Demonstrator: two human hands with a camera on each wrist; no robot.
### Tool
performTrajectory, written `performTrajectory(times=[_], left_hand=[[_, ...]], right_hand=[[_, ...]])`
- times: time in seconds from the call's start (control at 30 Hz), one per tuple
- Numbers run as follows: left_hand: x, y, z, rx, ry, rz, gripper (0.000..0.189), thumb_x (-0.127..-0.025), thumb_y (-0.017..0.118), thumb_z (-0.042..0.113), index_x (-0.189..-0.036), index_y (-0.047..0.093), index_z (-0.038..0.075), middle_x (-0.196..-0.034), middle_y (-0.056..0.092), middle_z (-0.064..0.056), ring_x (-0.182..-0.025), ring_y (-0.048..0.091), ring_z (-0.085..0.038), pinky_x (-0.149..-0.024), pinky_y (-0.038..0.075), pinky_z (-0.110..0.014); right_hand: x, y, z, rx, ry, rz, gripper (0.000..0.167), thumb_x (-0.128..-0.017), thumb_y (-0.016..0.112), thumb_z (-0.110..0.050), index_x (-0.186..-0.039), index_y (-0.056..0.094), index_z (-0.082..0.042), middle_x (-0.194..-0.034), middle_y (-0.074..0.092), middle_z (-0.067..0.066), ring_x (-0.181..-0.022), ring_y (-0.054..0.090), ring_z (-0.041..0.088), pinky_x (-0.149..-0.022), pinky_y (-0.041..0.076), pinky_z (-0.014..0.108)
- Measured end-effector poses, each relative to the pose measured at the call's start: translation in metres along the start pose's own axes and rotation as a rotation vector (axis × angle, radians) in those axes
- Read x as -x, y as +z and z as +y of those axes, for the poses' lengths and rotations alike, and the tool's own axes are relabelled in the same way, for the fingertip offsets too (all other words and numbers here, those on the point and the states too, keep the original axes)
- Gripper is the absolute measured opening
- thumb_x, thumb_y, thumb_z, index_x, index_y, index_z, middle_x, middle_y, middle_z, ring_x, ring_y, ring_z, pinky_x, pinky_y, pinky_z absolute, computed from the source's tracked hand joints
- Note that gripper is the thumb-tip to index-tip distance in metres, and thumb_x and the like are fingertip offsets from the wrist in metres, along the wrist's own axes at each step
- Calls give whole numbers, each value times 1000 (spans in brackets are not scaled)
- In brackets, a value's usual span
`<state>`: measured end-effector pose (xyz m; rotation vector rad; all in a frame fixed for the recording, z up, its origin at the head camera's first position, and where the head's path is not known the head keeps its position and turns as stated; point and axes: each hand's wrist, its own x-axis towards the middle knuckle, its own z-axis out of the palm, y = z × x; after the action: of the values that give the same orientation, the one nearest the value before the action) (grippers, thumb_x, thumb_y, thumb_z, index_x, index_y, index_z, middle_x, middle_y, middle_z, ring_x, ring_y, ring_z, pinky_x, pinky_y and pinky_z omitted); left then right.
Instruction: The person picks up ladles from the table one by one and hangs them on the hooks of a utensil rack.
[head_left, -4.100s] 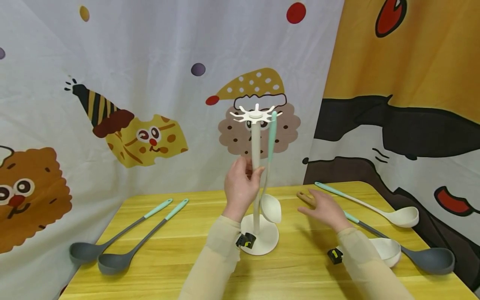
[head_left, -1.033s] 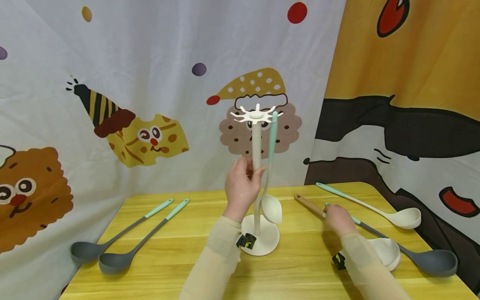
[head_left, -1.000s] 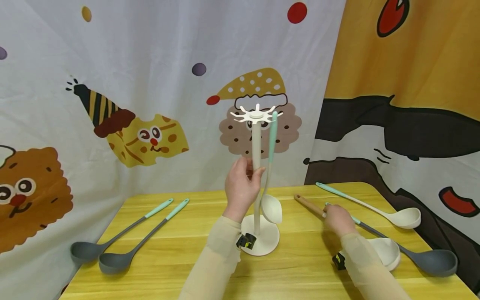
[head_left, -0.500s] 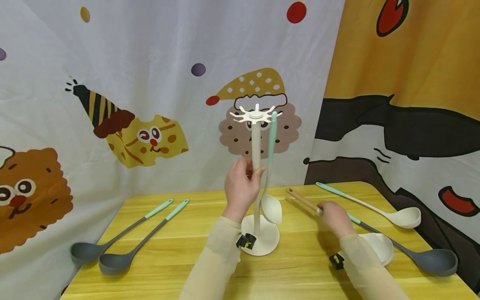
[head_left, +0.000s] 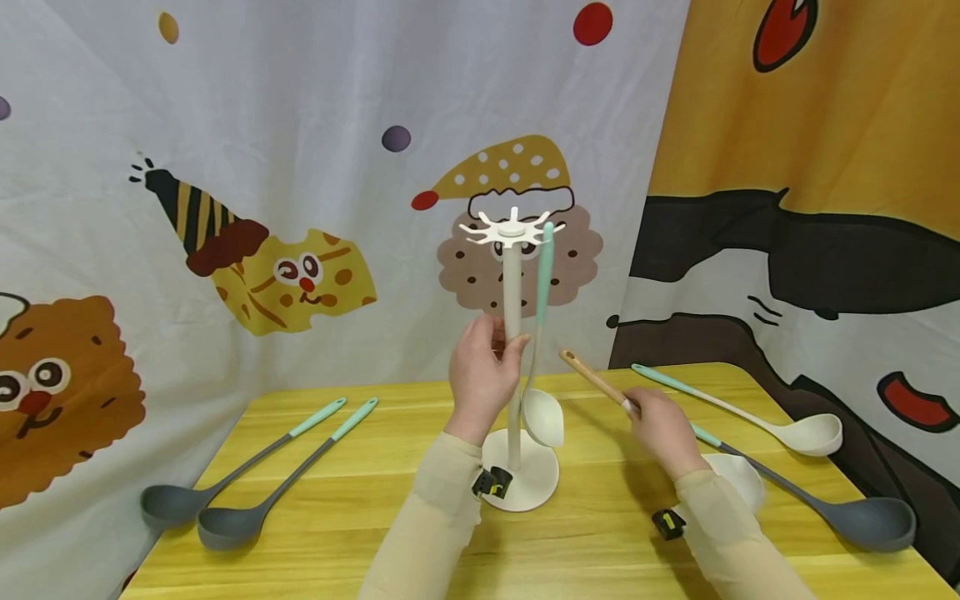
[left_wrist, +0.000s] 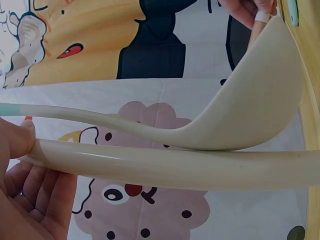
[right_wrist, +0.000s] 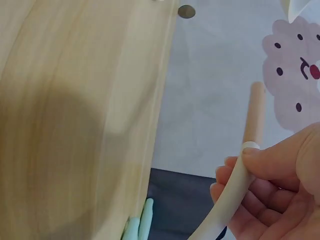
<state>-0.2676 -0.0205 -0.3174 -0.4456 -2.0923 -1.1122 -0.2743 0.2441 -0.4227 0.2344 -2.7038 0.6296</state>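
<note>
One left hand (head_left: 483,375) holds the cream plastic utensil stand (head_left: 512,292) about the middle of its upright post, the thumb on one side and the fingers curled around the other. The stand is upright at the middle of the yellow wood-grain counter (head_left: 352,500), its round base flat on the surface and its top spreading into short spoke-like hooks. From a hook on the right side hangs the white ladle with a mint-green handle (head_left: 542,418), its bowl low down, just beside the post. To the right, the right hand (head_left: 663,429) grasps the white ladle with a light wooden handle (head_left: 597,381), thumb and fingers pinching it around the place where wood meets white. That handle slants up toward the far left, its end near the hanging ladle but apart from it; the bowl is partly hidden behind the cream right sleeve (head_left: 727,533), and whether it touches the counter cannot be told. Farther right lie a second white ladle with a mint-green handle (head_left: 810,435), toward the far edge, and a dark grey ladle with a mint-green handle (head_left: 870,523), nearer. On the left side, two dark grey ladles with mint-green handles (head_left: 231,527) lie side by side, handles pointing to the far edge. Behind everything hangs a white cloth with cartoon prints (head_left: 315,67).
</note>
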Motion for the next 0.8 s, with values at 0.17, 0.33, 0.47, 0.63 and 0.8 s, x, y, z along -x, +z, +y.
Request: performTrajectory(times=[0.17,0.33,0.47,0.63,0.8], left_hand=[[0,0,0,1,0,-2,21,-93,72,21,-100,61,3,-87,61,-8,-76,62,-20,-65,52,-30],[0,0,-1,-4,13,6,20,-93,71,20,-99,61,4,-86,60,-8,-75,62,-20,-64,52,-30],[0,0,-1,0,18,8,20,-93,72,20,-99,62,4,-86,60,-7,-74,62,-20,-64,52,-29],[0,0,-1,2,11,4,21,-92,72,20,-99,62,3,-86,61,-8,-75,62,-20,-64,52,-29],[0,0,-1,4,15,4,21,-92,72,20,-99,61,3,-87,61,-8,-75,62,-20,-64,52,-29]], right_hand=[[-2,-1,-5,-18,5,43,22,-96,61,-4,-116,66,4,-100,65,20,-87,62,38,-74,50,55],[-2,-3,-11,-35,2,81,26,-95,63,-2,-119,64,5,-102,65,21,-87,62,39,-73,50,55],[-2,-5,-15,-60,-3,118,28,-94,64,-1,-121,64,5,-102,64,21,-86,63,37,-72,51,52],[-2,-8,-19,-97,1,159,26,-97,60,-4,-122,64,4,-100,63,18,-84,61,33,-70,50,49],[-1,-9,-23,-140,2,191,27,-99,59,-5,-124,63,3,-102,63,19,-87,61,33,-70,50,49]])
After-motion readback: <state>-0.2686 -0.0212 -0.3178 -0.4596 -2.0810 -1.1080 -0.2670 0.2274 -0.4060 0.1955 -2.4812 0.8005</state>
